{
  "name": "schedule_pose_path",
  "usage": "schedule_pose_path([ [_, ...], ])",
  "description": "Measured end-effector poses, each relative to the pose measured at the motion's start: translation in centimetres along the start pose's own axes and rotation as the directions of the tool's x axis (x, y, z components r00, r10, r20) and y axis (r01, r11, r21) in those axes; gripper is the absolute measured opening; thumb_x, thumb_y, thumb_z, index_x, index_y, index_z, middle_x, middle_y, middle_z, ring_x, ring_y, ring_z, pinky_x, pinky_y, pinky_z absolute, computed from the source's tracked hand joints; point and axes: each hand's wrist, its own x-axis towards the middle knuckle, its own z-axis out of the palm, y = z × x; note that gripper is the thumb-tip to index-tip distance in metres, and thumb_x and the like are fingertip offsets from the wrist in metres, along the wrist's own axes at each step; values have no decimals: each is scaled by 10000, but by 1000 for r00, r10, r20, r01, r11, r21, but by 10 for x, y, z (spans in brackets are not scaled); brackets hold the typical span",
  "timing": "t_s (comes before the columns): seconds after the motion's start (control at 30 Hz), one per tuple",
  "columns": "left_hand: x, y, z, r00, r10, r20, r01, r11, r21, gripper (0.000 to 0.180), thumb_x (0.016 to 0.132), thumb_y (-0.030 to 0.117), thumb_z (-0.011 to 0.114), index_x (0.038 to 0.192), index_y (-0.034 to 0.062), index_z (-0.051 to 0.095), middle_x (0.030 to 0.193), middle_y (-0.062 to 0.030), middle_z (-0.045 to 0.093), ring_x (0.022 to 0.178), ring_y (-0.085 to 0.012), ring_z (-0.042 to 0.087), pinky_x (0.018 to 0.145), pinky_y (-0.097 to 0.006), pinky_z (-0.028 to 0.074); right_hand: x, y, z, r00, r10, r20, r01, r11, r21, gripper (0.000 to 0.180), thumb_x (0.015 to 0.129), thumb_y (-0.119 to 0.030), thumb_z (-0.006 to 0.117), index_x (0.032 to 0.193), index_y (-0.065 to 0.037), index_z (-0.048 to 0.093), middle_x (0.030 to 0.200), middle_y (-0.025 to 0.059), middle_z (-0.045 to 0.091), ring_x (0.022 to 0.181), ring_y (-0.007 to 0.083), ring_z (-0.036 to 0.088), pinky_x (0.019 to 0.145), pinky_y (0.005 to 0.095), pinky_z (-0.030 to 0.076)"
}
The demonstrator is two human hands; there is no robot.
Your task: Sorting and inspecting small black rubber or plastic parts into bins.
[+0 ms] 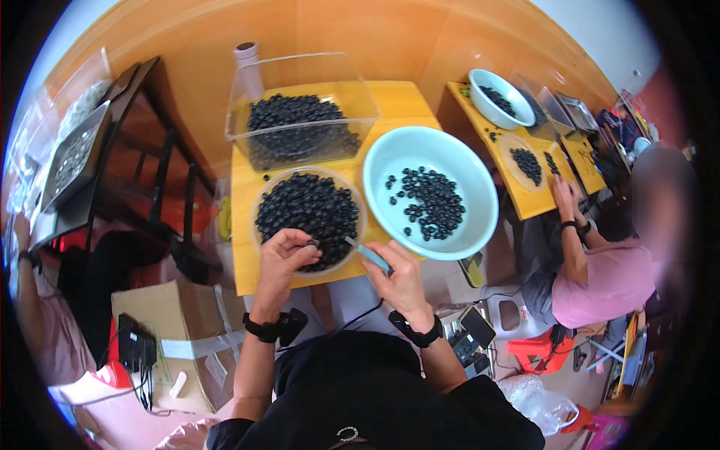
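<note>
Left hand (285,255) pinching dark fruit over full tray (307,210); right hand (397,274) gripping knife (369,253). Centre-frame basin (431,191) barely filled; most left.

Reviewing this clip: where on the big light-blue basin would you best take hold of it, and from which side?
Probably the near rim of the light-blue basin, from the person's side. The rim is a thin exposed lip facing the right hand, which holds a small blue-handled tool. The left side crowds against the shallow dish of dark round pieces, and the clear bin stands behind.
</note>
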Motion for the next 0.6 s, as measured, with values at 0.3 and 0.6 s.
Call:
schedule_pose_path([
  [0.3, -22, -8, -4, 959, -113, 258, 244, 794, -557, 215, 842, 8, 621, 1054, 19, 589, 986, -99, 652, 866, -157, 647, 793, -265, 542, -1, -9, 15, 987, -73, 144, 63, 995, 73, 204, 795, -66, 648, 989, -3, 651, 710, 104, 586, 535, 195, 527, 483, 293, 395],
  [0.6, -23, -10, -5, 948, -70, 309, 236, 806, -543, 196, 845, 32, 625, 1032, 28, 565, 988, -103, 623, 883, -139, 634, 778, -234, 548, -1, -22, 17, 962, -111, 250, 110, 994, 17, 219, 802, -117, 665, 997, -18, 652, 751, 121, 635, 573, 232, 614, 526, 317, 480],
])
